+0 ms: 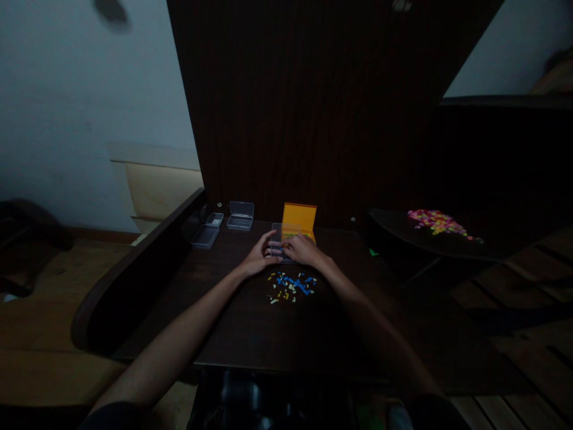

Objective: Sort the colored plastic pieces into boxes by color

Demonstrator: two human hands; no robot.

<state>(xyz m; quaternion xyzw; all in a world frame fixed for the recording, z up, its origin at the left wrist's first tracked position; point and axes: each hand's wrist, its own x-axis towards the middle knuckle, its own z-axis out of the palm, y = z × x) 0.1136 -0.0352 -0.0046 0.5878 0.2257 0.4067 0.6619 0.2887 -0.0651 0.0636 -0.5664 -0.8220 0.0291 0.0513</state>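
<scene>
In the head view, a clear plastic box (276, 230) stands on the dark wooden desk. My left hand (257, 257) grips its left side, thumb in front and fingers partly seen through the plastic. Over the box, my right hand (303, 248) has its fingers bent together; whatever is between them is too small to tell. Just behind is a yellow box (299, 213) with its lid raised, its lower part partly covered by my right hand. Small blue, yellow and pale pieces (292, 285), like tiny building bricks, lie scattered on the desk nearer to me.
Two clear plastic boxes with raised lids, one at the back (240, 216) and one at the left (206, 234), stand on the desk. A raised wooden side (134, 275) bounds the left. On a shelf at right lies a pile of pink and yellow pieces (439, 222).
</scene>
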